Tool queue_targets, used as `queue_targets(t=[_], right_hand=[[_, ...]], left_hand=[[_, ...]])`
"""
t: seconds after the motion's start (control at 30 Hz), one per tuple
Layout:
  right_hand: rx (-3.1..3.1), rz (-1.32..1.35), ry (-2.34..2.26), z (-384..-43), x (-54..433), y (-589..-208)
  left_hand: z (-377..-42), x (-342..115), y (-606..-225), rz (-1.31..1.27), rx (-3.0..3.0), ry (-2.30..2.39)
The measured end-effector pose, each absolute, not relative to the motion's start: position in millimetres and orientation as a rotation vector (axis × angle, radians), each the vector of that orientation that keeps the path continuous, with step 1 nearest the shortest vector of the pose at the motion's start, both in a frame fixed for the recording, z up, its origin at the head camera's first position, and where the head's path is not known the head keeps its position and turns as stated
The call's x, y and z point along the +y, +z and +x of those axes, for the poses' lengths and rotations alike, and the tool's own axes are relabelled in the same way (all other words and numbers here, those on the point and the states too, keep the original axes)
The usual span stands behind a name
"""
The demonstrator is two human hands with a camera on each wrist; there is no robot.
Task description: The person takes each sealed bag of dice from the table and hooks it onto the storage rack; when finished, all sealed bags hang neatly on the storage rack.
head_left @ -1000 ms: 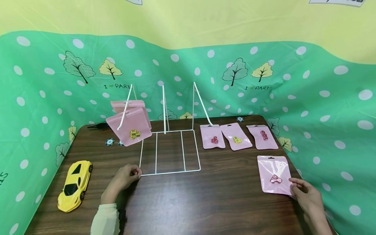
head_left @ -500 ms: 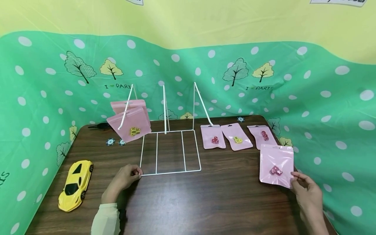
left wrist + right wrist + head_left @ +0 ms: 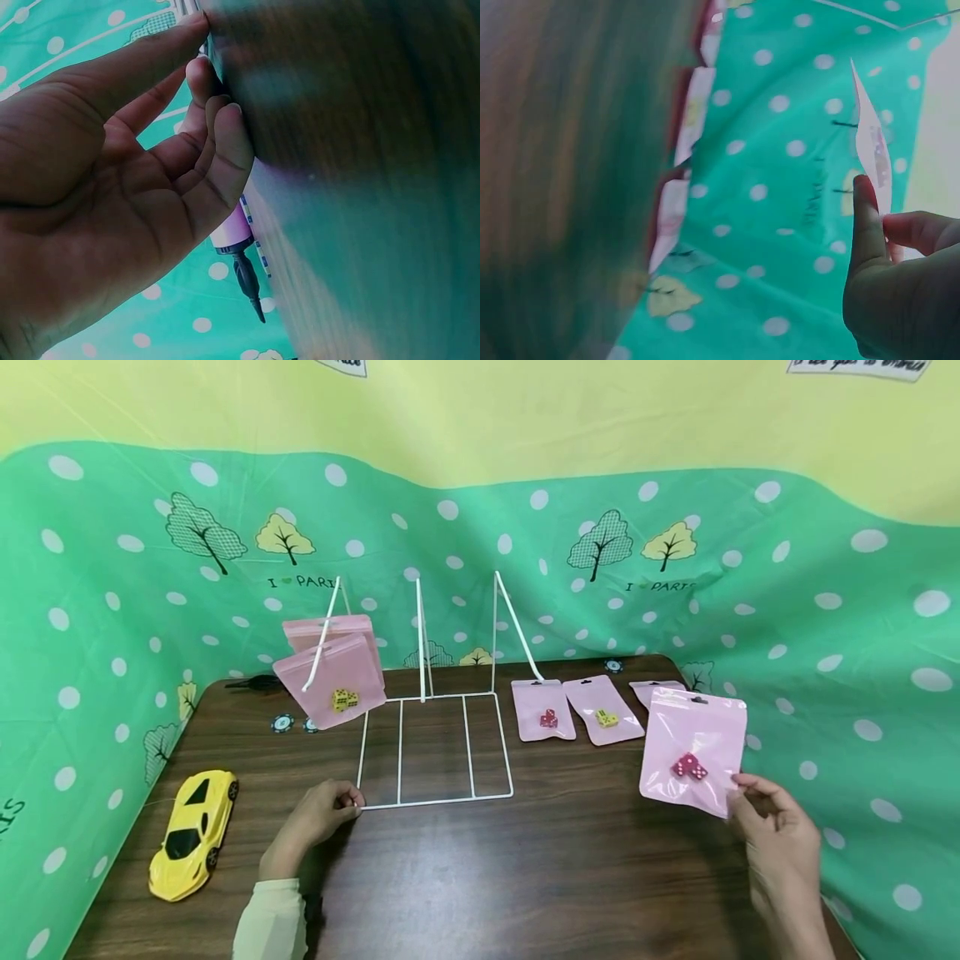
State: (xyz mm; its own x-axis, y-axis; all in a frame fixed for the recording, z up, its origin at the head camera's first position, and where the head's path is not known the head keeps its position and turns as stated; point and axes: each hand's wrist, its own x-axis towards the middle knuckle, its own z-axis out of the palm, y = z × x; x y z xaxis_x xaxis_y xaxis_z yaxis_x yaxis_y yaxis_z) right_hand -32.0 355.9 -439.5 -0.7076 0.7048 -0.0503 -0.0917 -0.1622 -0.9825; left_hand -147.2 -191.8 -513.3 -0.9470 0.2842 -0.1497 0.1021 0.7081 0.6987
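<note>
My right hand (image 3: pixel 783 847) pinches the lower right edge of a pink zip bag (image 3: pixel 697 727) with red dice in its window. That bag is held up off the table, nearly edge-on in the right wrist view. At the front left corner of a white wire display rack (image 3: pixel 435 802), my left hand (image 3: pixel 318 817) pinches the wire with thumb and fingertips. Two pink bags hang on the rack's left hook; the front bag (image 3: pixel 356 664) shows yellow dice. No bag hangs on the middle hook (image 3: pixel 420 635) or the right hook (image 3: pixel 519 627).
Right of the rack lie a pink bag with red dice (image 3: pixel 528 702), one with yellow dice (image 3: pixel 588 697), and a third bag (image 3: pixel 651 693) mostly hidden behind the raised one. A yellow toy car (image 3: pixel 193 835) stands at left. Poker chips (image 3: pixel 282 722) lie near the hanging bags.
My right hand has lifted the pink bag with red dice off the table, moving it up and slightly left, so it now covers most of the third bag. The left hand stays put.
</note>
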Motion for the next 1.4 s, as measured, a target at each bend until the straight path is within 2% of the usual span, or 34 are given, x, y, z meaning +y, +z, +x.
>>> queue_targets(t=[0.73,1.07,1.4], right_hand=[[-1.416,-0.403,1.979,-35,291,-392],[-1.192,-0.031,2.096,-33,263,-385],[-1.232,-0.014,2.164,-38,231,-379]], left_hand=[[-146,-192,-514,0.317,2.669,1.083],[-148,-192,-515,0.318,2.671,1.081],[-148,-192,-515,0.292,2.671,1.089]])
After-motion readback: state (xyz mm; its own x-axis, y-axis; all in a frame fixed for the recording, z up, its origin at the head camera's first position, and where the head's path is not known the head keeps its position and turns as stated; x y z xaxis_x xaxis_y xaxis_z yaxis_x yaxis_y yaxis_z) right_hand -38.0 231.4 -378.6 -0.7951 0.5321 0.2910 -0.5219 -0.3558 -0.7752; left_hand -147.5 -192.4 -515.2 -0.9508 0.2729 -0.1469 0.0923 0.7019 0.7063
